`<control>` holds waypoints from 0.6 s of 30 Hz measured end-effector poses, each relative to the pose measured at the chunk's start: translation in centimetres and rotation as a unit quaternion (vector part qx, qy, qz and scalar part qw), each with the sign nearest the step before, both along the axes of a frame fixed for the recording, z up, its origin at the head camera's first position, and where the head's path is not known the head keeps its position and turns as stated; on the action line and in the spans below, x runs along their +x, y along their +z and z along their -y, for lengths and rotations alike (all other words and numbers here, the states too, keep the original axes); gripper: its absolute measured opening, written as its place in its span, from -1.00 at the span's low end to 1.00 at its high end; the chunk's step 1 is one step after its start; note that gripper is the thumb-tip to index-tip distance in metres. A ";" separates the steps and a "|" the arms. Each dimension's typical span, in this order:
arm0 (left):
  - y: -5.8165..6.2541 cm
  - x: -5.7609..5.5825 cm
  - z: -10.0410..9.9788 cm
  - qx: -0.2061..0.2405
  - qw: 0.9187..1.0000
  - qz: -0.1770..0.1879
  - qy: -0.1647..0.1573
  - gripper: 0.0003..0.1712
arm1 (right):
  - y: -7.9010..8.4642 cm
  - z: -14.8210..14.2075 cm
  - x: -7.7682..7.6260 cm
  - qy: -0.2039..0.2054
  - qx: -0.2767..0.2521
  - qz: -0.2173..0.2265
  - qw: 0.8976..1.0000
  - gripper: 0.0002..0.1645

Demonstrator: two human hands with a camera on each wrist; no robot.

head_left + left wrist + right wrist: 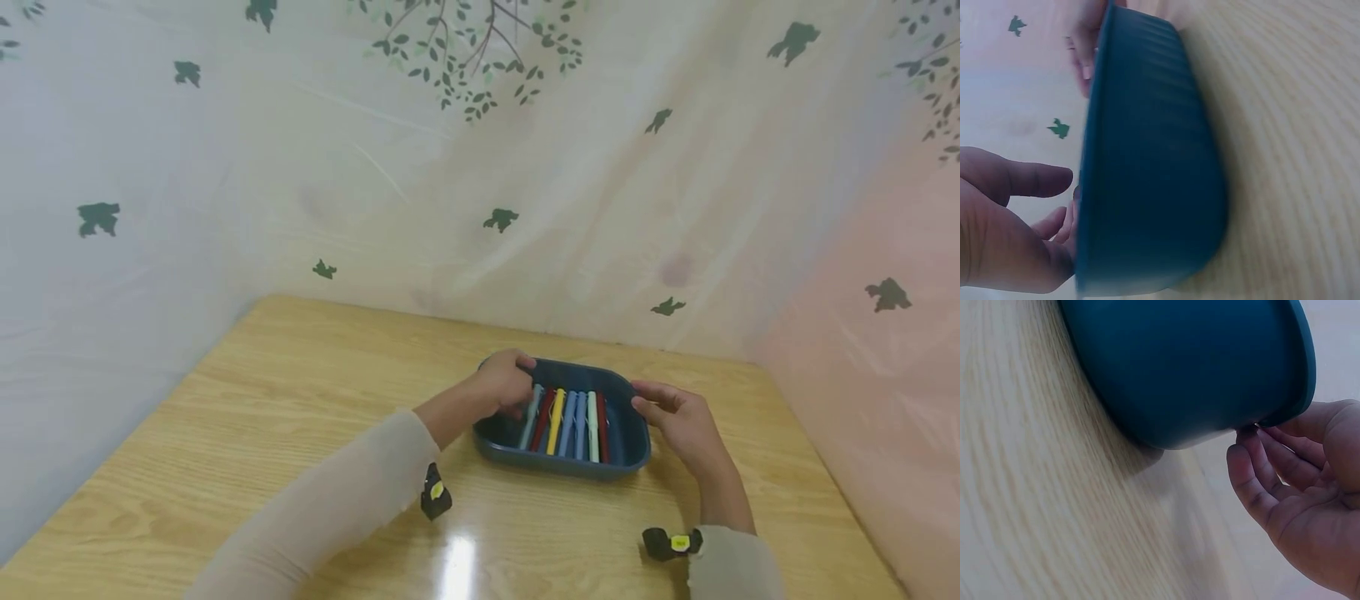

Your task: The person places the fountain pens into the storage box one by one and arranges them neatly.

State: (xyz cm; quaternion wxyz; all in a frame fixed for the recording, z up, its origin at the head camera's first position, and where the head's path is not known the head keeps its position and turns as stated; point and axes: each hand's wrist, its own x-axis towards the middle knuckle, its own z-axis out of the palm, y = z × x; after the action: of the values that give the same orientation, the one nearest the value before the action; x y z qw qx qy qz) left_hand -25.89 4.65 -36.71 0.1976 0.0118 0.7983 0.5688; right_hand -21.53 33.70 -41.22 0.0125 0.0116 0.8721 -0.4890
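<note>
A dark blue tray (562, 468) with rounded corners stands on the table, holding a row of slim pen-like sticks (557, 421) in grey-blue, dark red, yellow, blue and pale green. My left hand (504, 383) reaches over the tray's left end, its fingers spread and dipping inside; some fingertips are hidden by the wall in the left wrist view, and no object shows in its grasp. At the opposite end my right hand (681, 417) pinches the rim, with the thumb on one side and curled fingertips under the edge in the right wrist view.
The wooden table (315, 375) runs back to a pale curtain (420, 208) printed with green leaves and birds. Black straps with yellow marks sit at both cuffs. A light glare lies on the tabletop in front of the tray.
</note>
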 end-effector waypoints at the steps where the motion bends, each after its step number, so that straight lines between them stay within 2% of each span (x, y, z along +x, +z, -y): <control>1: 0.2 0.0 0.1 0.004 1.000 -0.005 -0.004 -0.36 | 0.0 0.0 0.0 0.000 0.001 0.000 1.000 -0.37; 7: 1.4 -0.5 1.2 0.027 0.999 -0.037 -0.018 -0.37 | -0.1 -0.1 -0.4 0.002 0.000 0.003 1.000 -0.38; 15: 3.1 -0.3 3.4 0.053 0.998 -0.035 -0.023 -0.33 | -0.3 -0.6 -0.1 0.001 0.005 0.005 1.000 -0.33; 18: 3.2 -0.3 4.5 0.058 0.997 -0.039 -0.021 -0.35 | -0.3 -0.7 0.0 -0.001 0.015 -0.001 1.000 -0.34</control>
State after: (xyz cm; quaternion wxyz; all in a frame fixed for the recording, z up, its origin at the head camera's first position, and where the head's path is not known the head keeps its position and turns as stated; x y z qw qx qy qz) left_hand -26.14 0.12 -33.54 0.1766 0.0621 0.7707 0.6091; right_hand -21.51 34.45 -41.50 0.0115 0.0119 0.8793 -0.4760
